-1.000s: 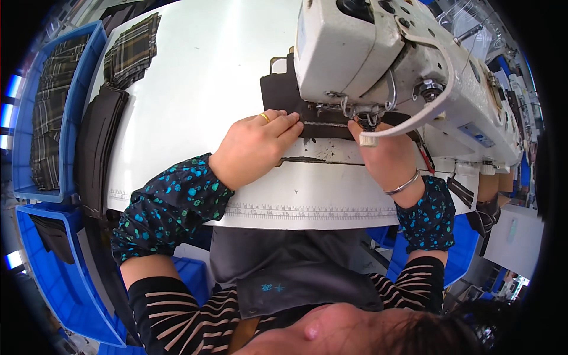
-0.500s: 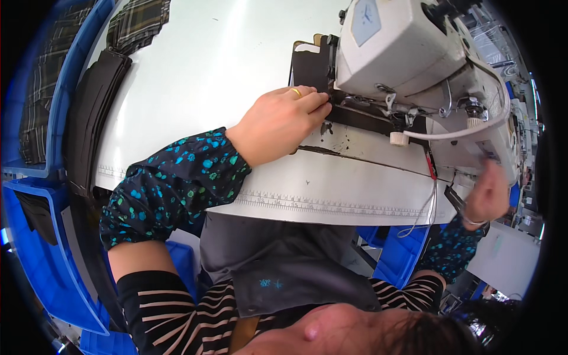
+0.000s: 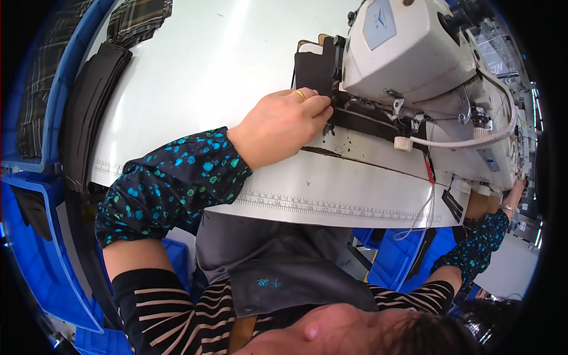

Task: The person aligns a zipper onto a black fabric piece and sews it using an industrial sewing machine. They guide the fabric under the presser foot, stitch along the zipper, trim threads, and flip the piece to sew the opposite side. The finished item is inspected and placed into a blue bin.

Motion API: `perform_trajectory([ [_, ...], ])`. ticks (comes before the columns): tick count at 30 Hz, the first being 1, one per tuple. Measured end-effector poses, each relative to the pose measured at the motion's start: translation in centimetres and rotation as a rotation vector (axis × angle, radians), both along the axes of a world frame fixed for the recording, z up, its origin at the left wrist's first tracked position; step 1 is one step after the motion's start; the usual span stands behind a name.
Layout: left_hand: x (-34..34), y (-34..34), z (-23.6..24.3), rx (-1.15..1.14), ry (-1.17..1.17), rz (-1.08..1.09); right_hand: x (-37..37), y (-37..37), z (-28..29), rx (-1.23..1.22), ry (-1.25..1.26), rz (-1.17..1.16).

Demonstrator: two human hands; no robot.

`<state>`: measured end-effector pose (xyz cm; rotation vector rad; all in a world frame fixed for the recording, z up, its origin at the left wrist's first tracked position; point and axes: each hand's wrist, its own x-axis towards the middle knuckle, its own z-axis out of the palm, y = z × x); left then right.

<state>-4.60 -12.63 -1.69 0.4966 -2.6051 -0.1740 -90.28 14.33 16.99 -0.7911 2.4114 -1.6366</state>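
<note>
A white sewing machine (image 3: 408,53) stands at the upper right of the white table. My left hand (image 3: 288,122), with a ring on one finger, has its fingers bent and pressed together at the edge of a dark brown fabric piece (image 3: 313,71) beside the machine's needle area. The fingertips are partly hidden against the dark material. More dark material (image 3: 370,123) runs under the machine head. At the far right, my right hand (image 3: 516,194) reaches past the end of the machine; its fingers are small and mostly hidden there.
Dark folded fabric pieces (image 3: 97,112) and plaid pieces (image 3: 139,22) lie on the table's left side. Blue bins (image 3: 50,236) stand beyond that edge. A ruler strip (image 3: 331,207) runs along the front. A red-handled tool (image 3: 429,168) and a thin cord (image 3: 427,213) lie near the machine.
My right hand has moved right and away from me, from near the table's right corner to beyond the machine's end. The left hand stays at the dark fabric.
</note>
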Motion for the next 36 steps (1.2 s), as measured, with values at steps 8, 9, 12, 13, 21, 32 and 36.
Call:
perform_trajectory([
  [8, -0.4, -0.1, 0.4, -0.018, -0.007, 0.022, 10.4, -0.9, -4.2, -0.309, -0.125, -0.074],
  [9, -0.3, -0.2, 0.3, -0.015, 0.001, 0.018, 11.2, 0.2, -4.0, -0.357, -0.092, -0.071],
  [12, -0.4, -0.3, 0.0, -0.010, 0.005, 0.011, 14.1, 0.5, -5.3, -0.404, 0.031, -0.087],
  [13, -0.4, -0.4, -0.1, -0.003, 0.011, 0.010, 14.5, 1.3, -5.2, -0.390, 0.078, -0.087],
  [21, -0.4, -0.1, 0.1, 0.000, -0.030, 0.031, 14.7, -1.1, -1.6, -0.169, 0.382, -0.159],
  [32, -0.7, 0.0, -0.4, 0.000, -0.028, 0.056, 12.0, -1.1, -2.4, -0.110, 0.280, -0.192],
  [36, -0.8, -0.1, -0.6, -0.028, -0.005, 0.051, 10.3, 0.3, -1.4, -0.037, 0.364, -0.194],
])
